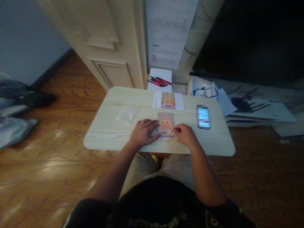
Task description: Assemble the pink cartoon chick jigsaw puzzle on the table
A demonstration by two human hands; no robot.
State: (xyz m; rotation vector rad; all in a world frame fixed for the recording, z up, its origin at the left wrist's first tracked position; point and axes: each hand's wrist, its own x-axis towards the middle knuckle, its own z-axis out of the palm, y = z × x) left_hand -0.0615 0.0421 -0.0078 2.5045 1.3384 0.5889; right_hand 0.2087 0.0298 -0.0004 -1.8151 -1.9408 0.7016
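A small picture card, apparently a jigsaw puzzle, lies on the pale wooden table in front of me. It shows a yellow character with a pink hat, and its lower part looks patchy. My left hand lies flat with fingers spread, the fingertips over the card's left edge. At its right edge, my right hand has thumb and fingers pinched together; whatever is between them is too small to make out. A few tiny orange pieces lie just below that hand. Beyond the card rests a white sheet printed with the same picture.
A clear plastic bag lies on the table at left. To the right is a phone with its screen lit. Behind the table, several red and black pens rest on white paper. Glasses and a black router are at right.
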